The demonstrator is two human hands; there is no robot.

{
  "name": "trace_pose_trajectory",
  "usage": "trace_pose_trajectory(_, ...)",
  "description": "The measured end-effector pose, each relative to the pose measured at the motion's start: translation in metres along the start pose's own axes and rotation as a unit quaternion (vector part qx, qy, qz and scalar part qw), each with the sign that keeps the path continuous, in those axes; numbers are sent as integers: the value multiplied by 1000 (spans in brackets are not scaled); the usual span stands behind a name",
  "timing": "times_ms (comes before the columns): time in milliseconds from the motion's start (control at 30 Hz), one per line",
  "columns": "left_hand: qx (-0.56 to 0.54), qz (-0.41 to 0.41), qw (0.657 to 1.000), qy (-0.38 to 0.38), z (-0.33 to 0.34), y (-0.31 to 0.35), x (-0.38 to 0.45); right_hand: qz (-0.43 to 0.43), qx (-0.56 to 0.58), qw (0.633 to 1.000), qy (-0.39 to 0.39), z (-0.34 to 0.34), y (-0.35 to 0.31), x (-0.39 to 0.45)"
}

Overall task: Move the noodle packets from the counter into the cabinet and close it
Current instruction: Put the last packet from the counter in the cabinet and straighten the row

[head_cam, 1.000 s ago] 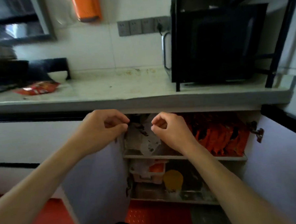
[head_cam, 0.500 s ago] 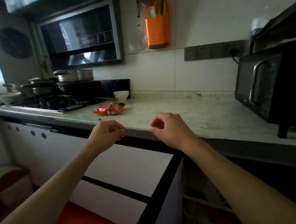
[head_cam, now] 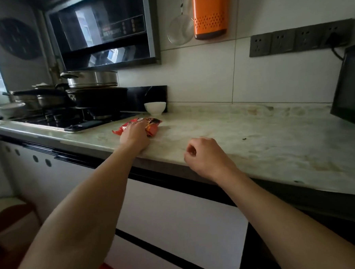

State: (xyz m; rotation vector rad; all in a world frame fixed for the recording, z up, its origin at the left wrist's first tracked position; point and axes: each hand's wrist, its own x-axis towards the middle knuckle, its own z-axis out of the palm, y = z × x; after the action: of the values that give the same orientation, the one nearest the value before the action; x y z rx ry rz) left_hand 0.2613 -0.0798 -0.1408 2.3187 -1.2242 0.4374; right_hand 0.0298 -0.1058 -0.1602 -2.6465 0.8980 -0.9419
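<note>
A person's left hand (head_cam: 134,134) lay on a crinkled red-and-orange plastic noodle packet (head_cam: 149,125) on the pale marbled stone counter (head_cam: 244,135), with the arm stretched forward over the counter's front edge. The hand covered the packet's middle; whether the fingers were curled round it or only resting flat on it could not be told from this angle. The packet sat near the glossy black gas hob (head_cam: 73,121) and just in front of a small white ceramic bowl (head_cam: 155,108), apart from both.

The right hand (head_cam: 202,157) hovered at the counter's near edge, well apart from the packet, its fingers curled loosely inward and holding nothing.

Behind the hob stood stacked steel and black pots (head_cam: 92,87) under a dark glass-fronted range hood (head_cam: 105,33). An orange perforated plastic holder (head_cam: 209,13) and a round wire strainer (head_cam: 180,31) hung on the white tiled wall, beside a grey strip of power sockets (head_cam: 299,39). A black microwave (head_cam: 351,92) showed at the right edge. White drawer fronts with black trim (head_cam: 176,216) filled the space beneath the counter.
</note>
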Motion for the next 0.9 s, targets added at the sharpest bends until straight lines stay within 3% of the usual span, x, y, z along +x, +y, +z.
trace_pose_trajectory(267,-8,5,999,34,-2,14,-3,2,24,1000,-9,-1,1,1)
trace_pose_trajectory(433,-102,67,987,102,-20,31,-54,28,61,998,-16,-8,-5,-6)
trace_pose_trajectory(567,-213,93,967,107,-54,43,-112,40,100,994,18,-24,-10,-30)
trace_pose_trajectory(767,-311,200,926,81,-117,70,-197,-89,-105,982,126,-75,-11,-86)
trace_pose_trajectory(900,-350,253,900,54,-156,101,-254,-163,-116,972,127,-122,-23,-133)
